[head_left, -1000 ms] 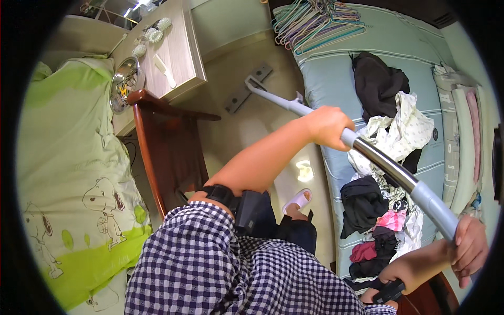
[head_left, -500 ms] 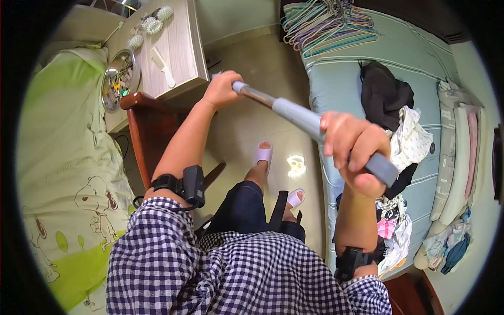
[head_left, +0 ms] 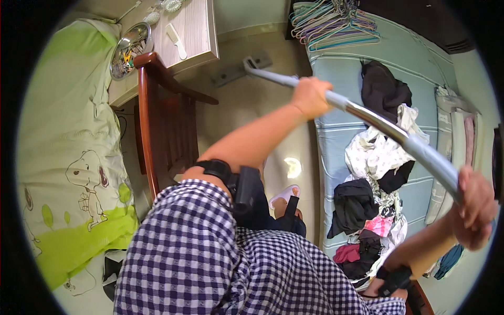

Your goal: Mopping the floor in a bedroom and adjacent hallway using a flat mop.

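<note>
Mop pole (head_left: 388, 128): left hand (head_left: 311, 97), right hand (head_left: 475, 207) fingers clamped on it; mop head (head_left: 241, 68) blurred

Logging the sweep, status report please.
Both hands closed on long grey and chrome mop pole: left hand mid-pole, right hand at top. Flat mop head on floor near wooden chair.

Grey flat mop (head_left: 367, 118), handle slanted, head on floor.

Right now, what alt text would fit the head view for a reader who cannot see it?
Seen from above, a person in a checked shirt grips a long mop handle with the left hand and right hand, its flat head on the tiled floor between a wooden chair and a clothes-strewn bed.
</note>
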The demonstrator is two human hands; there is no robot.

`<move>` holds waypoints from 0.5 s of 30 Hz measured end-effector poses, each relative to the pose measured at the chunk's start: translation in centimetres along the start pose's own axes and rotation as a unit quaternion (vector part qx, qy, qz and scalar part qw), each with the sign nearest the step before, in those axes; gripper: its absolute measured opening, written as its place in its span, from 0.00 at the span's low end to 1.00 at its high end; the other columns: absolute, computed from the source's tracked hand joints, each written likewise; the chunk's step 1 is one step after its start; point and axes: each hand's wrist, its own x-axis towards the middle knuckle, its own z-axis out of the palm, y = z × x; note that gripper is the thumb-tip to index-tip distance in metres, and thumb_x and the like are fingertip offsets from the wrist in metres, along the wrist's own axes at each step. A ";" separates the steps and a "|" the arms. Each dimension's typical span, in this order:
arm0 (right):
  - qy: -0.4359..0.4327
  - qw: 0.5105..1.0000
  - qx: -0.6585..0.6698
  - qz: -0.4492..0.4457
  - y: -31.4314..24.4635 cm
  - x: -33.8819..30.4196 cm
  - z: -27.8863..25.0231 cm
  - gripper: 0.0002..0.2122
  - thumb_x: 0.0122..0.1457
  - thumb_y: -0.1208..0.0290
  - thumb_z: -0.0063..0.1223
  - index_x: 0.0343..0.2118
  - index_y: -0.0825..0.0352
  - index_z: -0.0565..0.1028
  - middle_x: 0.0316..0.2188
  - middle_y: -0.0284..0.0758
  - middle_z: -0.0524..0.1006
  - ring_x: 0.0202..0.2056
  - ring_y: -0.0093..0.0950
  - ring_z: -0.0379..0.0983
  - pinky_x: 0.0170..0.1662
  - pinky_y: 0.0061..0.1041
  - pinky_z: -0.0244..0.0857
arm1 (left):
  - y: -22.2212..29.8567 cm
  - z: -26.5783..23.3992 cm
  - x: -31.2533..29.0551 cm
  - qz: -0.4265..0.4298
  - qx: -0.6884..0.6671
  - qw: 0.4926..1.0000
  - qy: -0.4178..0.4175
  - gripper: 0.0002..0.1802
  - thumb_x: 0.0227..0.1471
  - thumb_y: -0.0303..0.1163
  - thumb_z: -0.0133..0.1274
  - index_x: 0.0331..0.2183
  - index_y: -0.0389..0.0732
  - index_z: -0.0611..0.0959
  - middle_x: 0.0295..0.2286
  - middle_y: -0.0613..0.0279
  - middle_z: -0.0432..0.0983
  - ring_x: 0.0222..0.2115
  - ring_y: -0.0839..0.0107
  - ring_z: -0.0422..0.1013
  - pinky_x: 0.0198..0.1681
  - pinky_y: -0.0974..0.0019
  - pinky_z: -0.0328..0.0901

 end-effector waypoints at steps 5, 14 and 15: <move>0.193 0.980 0.027 -0.047 -10.1 -6.0 4.5 0.15 0.58 0.64 0.34 0.16 0.61 0.62 0.15 0.31 0.64 0.19 0.26 0.59 0.36 0.33 0.57 | 11.5 1.9 -6.2 0.014 -0.098 0.990 -0.098 0.12 0.26 0.43 0.59 0.18 0.47 0.80 0.20 0.56 0.75 0.24 0.55 0.72 0.29 0.56 0.66; 0.502 0.864 -0.035 0.028 -20.3 -22.4 7.7 0.12 0.58 0.71 0.38 0.17 0.59 0.57 0.12 0.26 0.56 0.22 0.21 0.53 0.36 0.23 0.49 | 21.2 5.1 -16.2 0.028 -0.082 0.931 -0.355 0.19 0.28 0.46 0.56 0.27 0.49 0.84 0.23 0.58 0.77 0.28 0.58 0.73 0.32 0.57 0.67; 0.528 0.847 -0.049 0.030 -20.3 -24.1 7.8 0.12 0.59 0.71 0.37 0.17 0.59 0.57 0.12 0.26 0.55 0.22 0.21 0.53 0.36 0.24 0.50 | 21.5 5.5 -16.9 0.027 -0.078 0.922 -0.378 0.19 0.28 0.46 0.56 0.27 0.49 0.84 0.24 0.58 0.77 0.28 0.58 0.73 0.32 0.57 0.67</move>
